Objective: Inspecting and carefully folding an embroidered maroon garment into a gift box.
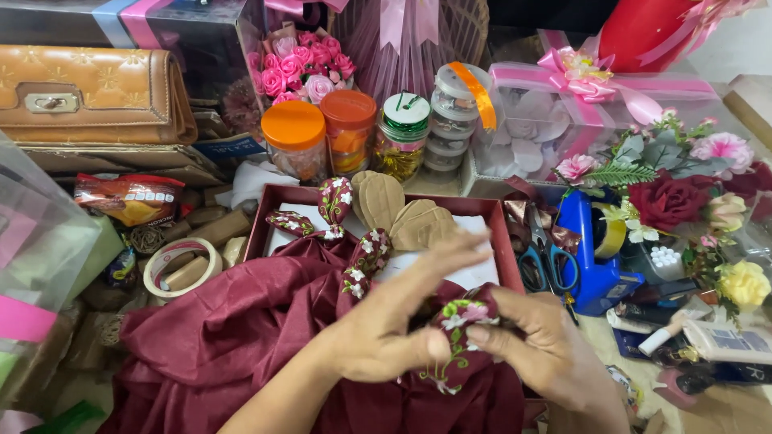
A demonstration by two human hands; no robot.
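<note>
My left hand [394, 321] and my right hand [543, 345] meet over a maroon cloth [241, 345] with embroidered flowers. Both pinch a folded, flower-embroidered part of the cloth [460, 315] between thumb and fingers; the left hand's other fingers are spread. The cloth spills out of a dark red box [500, 233] lined in white. Rolled loops of the embroidered cloth [334, 201] and tan cardboard ovals [402, 213] stand in the box behind my hands.
Orange-lidded jars [296, 137], a green-lidded jar [404, 128] and a stack of clear tubs [452, 112] line the back. Blue scissors [545, 257] and a blue tape dispenser [591, 249] lie right, near artificial flowers [671, 193]. A tape roll [178, 265] and tan purse [88, 92] sit left.
</note>
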